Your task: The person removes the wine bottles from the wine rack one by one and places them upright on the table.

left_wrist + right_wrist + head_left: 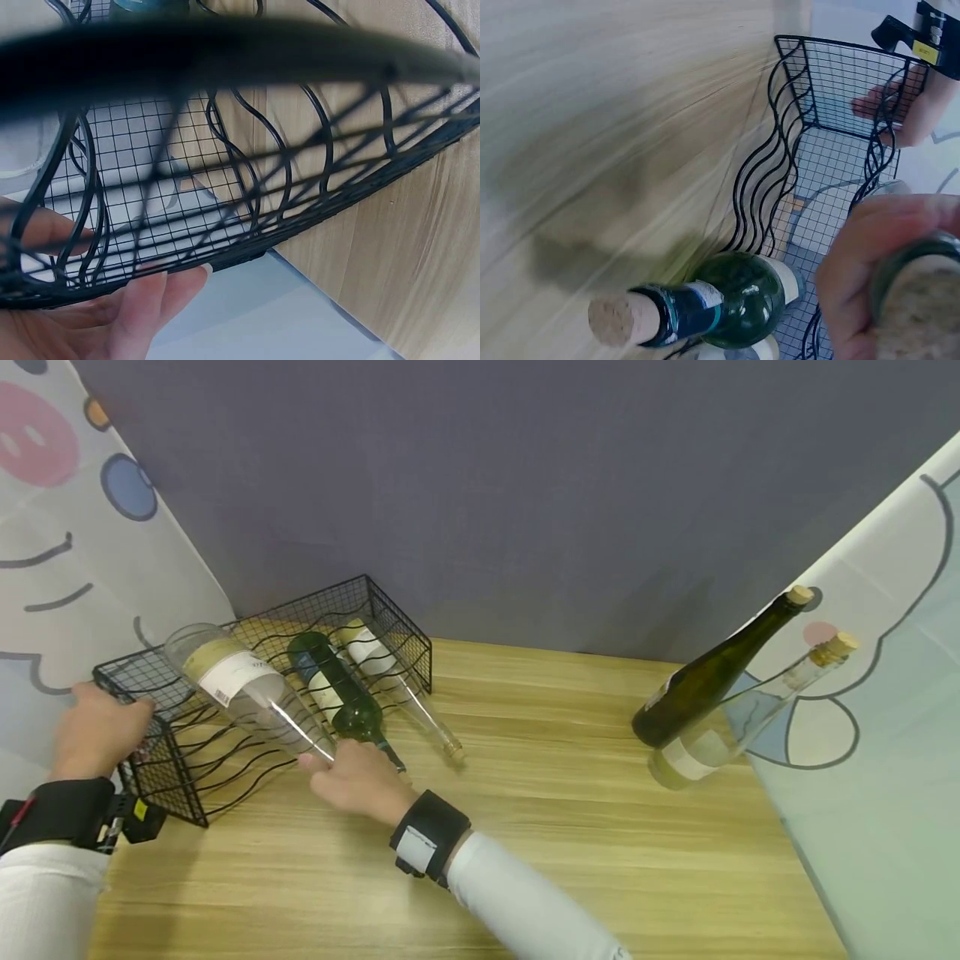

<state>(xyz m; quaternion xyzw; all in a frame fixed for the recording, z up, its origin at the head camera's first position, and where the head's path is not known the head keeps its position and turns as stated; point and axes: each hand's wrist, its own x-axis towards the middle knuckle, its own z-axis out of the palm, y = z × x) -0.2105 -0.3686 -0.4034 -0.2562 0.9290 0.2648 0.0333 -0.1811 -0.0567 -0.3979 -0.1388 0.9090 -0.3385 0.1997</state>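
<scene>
A black wire bottle rack (161, 772) stands on the wooden table. My left hand (97, 731) grips its left end at the top, and in the left wrist view my fingers (146, 304) lie on either side of the mesh. My right hand (363, 781) holds a clear glass bottle (243, 681) by the neck, its cork (922, 322) up close in the right wrist view. This bottle slants over the rack's left half, base toward the back. To its right lie a corked green bottle (352, 710) and another clear bottle (386, 672), necks out past the front.
Farther right on the table, a dark green corked bottle (697, 685) and a clear corked bottle (697, 760) stand upright close together. A grey panel (525, 502) rises behind the table, with printed white sheets (900, 610) at both sides.
</scene>
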